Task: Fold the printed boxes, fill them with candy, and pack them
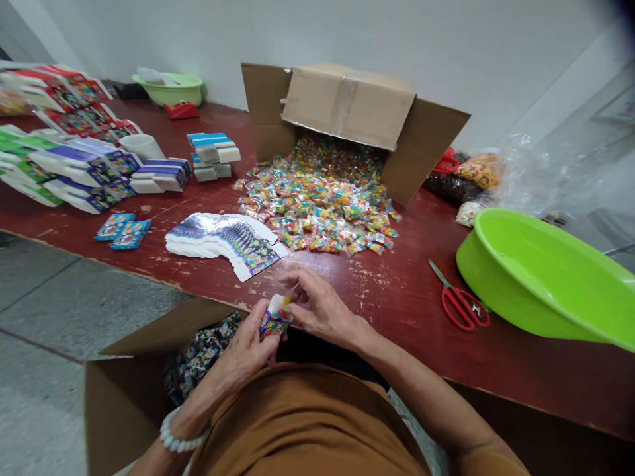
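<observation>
My left hand (252, 338) grips a small purple printed candy box (274, 325), its white flap standing up. At the box's open end, my right hand (321, 307) pinches a small clear candy packet (286, 303) with yellow and red pieces, partly hidden by the fingers. Just beyond my hands, a fanned stack of flattened purple boxes (223, 239) lies on the table. Behind it, a heap of candy packets (327, 211) spills from a cardboard carton (347, 106) on its side. Below my left arm, an open carton (119, 403) holds many dark printed boxes (211, 354).
Red-handled scissors (461, 305) and a large green basin (530, 271) are to the right. Two blue printed boxes (131, 234) lie left, before purple stacks (94, 165) and red stacks (74, 89). The red table's (397, 311) front edge runs close to my body.
</observation>
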Demonstrator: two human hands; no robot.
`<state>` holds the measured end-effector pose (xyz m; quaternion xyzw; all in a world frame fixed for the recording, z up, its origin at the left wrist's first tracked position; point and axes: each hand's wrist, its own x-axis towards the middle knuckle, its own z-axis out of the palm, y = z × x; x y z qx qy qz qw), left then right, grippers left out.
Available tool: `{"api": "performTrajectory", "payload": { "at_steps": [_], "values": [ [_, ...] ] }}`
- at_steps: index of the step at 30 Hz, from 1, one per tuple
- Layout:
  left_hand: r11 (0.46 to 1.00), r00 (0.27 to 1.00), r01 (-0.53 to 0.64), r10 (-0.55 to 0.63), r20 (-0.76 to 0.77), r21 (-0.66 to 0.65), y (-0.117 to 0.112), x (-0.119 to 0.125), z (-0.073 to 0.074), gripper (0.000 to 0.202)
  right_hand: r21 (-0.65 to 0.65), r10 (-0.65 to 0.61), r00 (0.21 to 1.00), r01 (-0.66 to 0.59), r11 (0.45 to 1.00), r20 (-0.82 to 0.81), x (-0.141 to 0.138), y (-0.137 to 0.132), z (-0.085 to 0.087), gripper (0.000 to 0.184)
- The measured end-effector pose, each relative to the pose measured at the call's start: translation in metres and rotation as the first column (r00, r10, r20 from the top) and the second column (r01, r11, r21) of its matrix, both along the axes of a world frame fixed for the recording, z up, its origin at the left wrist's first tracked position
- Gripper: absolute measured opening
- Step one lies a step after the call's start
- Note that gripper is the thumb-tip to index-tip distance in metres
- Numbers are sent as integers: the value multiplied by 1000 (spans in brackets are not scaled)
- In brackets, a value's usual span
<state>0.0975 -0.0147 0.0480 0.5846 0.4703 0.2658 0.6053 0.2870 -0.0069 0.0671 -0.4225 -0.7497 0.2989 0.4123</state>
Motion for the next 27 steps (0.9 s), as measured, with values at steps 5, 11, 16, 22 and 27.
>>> {"api": "performTrajectory", "payload": {
  "at_steps": [5, 11, 16, 22, 27],
  "values": [
    [998, 999, 23, -22, -24, 51, 1, 0, -1, 29, 0, 36, 997, -36, 999, 75, -5, -7, 0, 44],
    [992, 977, -39, 62, 202, -117, -2, 4, 4, 34, -252, 132, 951, -206, 946, -280, -6, 2, -1, 38],
    [927, 898, -66, 217, 382, -369, -2, 5, 7, 53, -371, -246, 845, 62, 927, -474, -7, 4, -6, 25],
    [941, 908, -111, 227, 351, -320, -3, 10, -1, 55, -650, -203, 869, -164, 743, -451, -7, -4, -16, 48],
    [916, 893, -123, 269, 359, -381, -11, 16, -9, 52, -427, -188, 951, 67, 902, -246, -22, -9, -14, 38]
  ]
}}
